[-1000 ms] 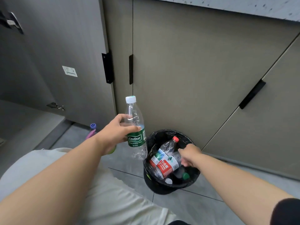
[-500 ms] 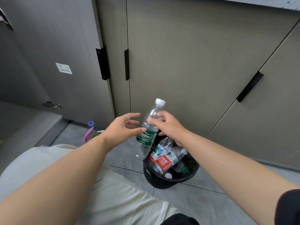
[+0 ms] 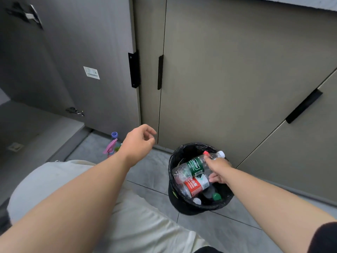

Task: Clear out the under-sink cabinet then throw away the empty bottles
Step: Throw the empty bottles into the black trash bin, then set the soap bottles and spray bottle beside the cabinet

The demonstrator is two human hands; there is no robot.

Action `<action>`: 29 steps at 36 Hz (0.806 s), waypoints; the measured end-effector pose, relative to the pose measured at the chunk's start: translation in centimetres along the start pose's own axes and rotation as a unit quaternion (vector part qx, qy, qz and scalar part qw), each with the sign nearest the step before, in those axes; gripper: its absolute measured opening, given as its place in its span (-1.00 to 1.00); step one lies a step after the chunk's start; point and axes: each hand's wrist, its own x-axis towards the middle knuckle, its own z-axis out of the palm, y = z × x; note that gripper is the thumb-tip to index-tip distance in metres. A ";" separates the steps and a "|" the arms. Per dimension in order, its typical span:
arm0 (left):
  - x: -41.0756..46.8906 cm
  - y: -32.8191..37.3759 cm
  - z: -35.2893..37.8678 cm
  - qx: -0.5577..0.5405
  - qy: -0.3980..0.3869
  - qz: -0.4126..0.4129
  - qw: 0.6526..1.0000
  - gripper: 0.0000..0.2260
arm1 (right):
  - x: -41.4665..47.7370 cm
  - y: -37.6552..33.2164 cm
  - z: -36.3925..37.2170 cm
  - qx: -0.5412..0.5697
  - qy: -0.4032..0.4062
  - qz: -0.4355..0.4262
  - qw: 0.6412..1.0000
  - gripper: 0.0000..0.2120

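Observation:
A black lined trash bin (image 3: 175, 198) stands on the grey floor in front of the closed cabinet doors. My right hand (image 3: 218, 169) grips a clear green-labelled bottle (image 3: 193, 166) that lies tilted across the bin's top, white cap toward the cabinet. Under it rests a red-labelled bottle (image 3: 194, 186), with more bottles and a green cap (image 3: 216, 196) deeper in the bin. My left hand (image 3: 137, 141) hovers empty to the left of the bin, fingers loosely curled and apart.
The under-sink cabinet door (image 3: 82, 61) hangs open at left, with the cabinet floor (image 3: 32, 130) below it. A pink and purple spray bottle (image 3: 112, 146) stands on the floor by that door. My knee in light trousers (image 3: 60, 179) fills the lower left.
The green-labelled bottle passed from my left hand to my right, and my right hand lowered it onto the bottles in the bin. My left hand let go and stayed raised.

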 end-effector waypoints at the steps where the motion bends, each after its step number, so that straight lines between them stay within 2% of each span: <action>1: -0.1 -0.1 -0.2 0.004 0.005 -0.002 1.000 -0.80 | 0.0 -0.3 -0.1 -0.080 0.032 -0.030 0.996 -0.45; 3: -0.1 -0.2 -0.8 0.001 0.022 -0.007 1.000 -0.80 | -0.1 -1.4 -0.3 -0.205 0.100 -0.105 0.968 -0.59; 6: 0.1 -0.4 -2.0 -0.016 0.070 -0.017 0.997 -0.79 | -0.8 -4.2 0.7 -0.226 0.133 -0.207 0.943 -0.63; 12: 1.2 -1.0 -7.0 -0.028 0.133 -0.036 0.990 -0.79 | -3.8 -10.4 6.6 -0.158 -0.006 -0.385 0.909 -0.79; 16: 1.7 -2.4 -12.7 0.001 0.162 -0.051 0.985 -0.83 | -5.6 -13.9 10.9 -0.161 -0.120 -0.412 0.889 -0.88; 20: 0.6 -5.7 -18.4 0.056 0.132 -0.088 0.986 -0.87 | -5.8 -16.6 14.7 -0.191 -0.196 -0.404 0.873 -0.90; 26: -2.7 -14.8 -23.0 0.074 0.110 -0.194 0.972 -0.93 | -4.4 -19.3 20.4 -0.249 -0.222 -0.393 0.857 -0.87; 29: -4.6 -19.7 -23.8 0.078 0.088 -0.249 0.961 -0.82 | -4.2 -20.6 23.7 -0.267 -0.236 -0.408 0.841 -0.84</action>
